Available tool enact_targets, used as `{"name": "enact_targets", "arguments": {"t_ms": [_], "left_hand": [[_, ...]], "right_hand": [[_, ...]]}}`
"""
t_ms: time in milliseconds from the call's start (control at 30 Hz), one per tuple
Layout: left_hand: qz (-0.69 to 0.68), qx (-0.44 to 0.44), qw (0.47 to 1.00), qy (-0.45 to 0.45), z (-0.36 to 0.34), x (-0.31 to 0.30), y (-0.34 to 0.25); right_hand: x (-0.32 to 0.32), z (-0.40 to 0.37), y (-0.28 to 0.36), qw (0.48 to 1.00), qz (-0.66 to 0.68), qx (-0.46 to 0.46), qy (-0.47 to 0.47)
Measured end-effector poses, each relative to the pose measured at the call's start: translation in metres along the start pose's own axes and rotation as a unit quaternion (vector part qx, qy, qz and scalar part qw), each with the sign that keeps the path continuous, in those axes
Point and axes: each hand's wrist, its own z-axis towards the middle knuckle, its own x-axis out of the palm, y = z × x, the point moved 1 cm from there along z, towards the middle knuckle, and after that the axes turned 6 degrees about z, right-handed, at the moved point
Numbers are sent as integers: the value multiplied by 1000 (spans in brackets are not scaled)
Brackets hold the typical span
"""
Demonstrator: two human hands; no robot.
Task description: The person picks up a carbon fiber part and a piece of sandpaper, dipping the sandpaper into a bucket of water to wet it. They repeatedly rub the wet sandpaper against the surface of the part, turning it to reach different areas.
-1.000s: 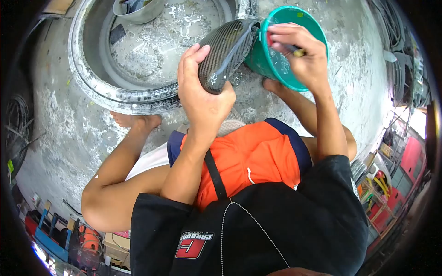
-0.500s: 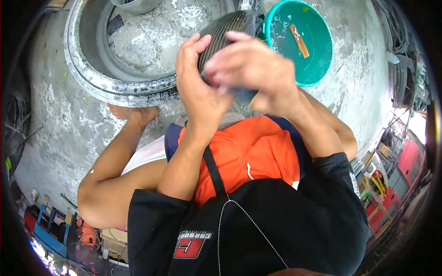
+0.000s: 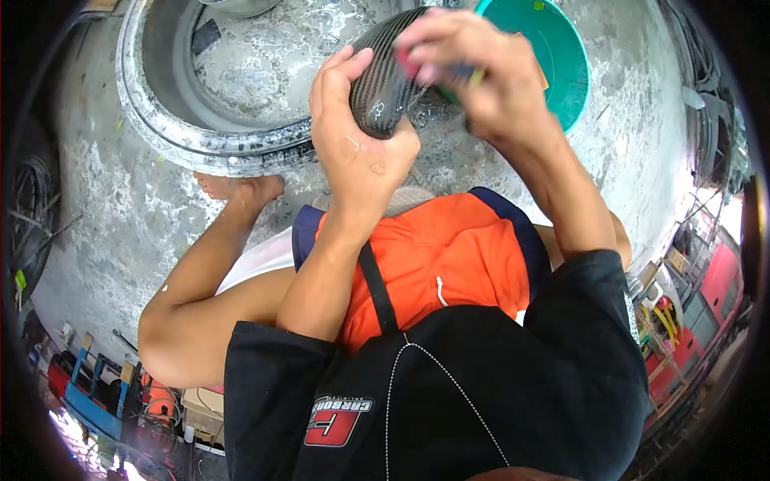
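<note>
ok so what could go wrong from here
The dark carbon-weave curved shell looks wet and only the left hand grips its lower end, so it may slip while the right hand presses a small pad on it.
The teal plastic bucket sits close behind the hands and could be knocked.

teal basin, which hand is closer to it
Right. The right hand overlaps the rim of the teal basin; the left hand grips the carbon fibre part, further off to its left.

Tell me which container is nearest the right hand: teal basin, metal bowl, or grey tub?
The teal basin, directly behind the right hand; metal bowl and grey tub sit farther left.
</note>
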Motion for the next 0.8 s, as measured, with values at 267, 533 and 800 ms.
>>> {"name": "enact_targets", "arguments": {"t_ms": [267,533,800], "left_hand": [[-27,-26,999,5,-1,-3,-5],[-54,39,998,-2,-8,-1,7],[-59,67,996,23,-5,-5,-3]], "right_hand": [[13,3,25,984,-56,-129,113],[30,1,39,969,-115,-186,120],[35,0,36,967,-130,-175,135]]}}
